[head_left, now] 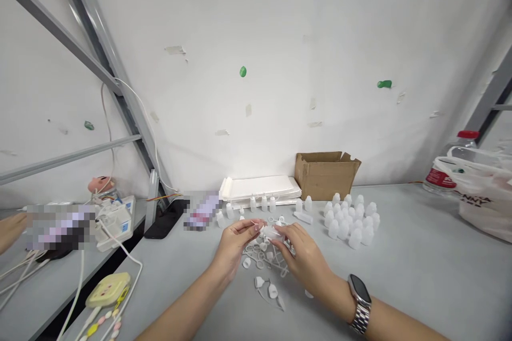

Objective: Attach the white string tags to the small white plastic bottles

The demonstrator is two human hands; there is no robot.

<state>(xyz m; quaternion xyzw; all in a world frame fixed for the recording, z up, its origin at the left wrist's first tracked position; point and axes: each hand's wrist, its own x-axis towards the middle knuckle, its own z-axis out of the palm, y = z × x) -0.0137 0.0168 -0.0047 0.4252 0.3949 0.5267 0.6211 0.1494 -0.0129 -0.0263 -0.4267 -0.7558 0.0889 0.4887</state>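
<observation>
My right hand (303, 251) grips a small translucent plastic bottle (272, 233), held tilted on its side in front of me. At the bottle's left end, the fingertips of my left hand (237, 242) are pinched together on a small white plastic piece, mostly hidden by the fingers. Under and between both hands lies a loose pile of white plastic caps with looped straps (262, 262). Nearer to me are a few loose strapped caps (272, 292). Right of the hands, several bottles with caps (352, 219) stand in a group. One bottle (303, 217) lies on its side behind my right hand.
Several bottles (253, 203) stand before a stack of white sheets or packets (260, 189). A cardboard box (328, 178) is against the wall. At left are phones (167, 218), a power strip (116, 226), cables, and another person's hand (12, 229). A plastic bag (486, 197) sits far right.
</observation>
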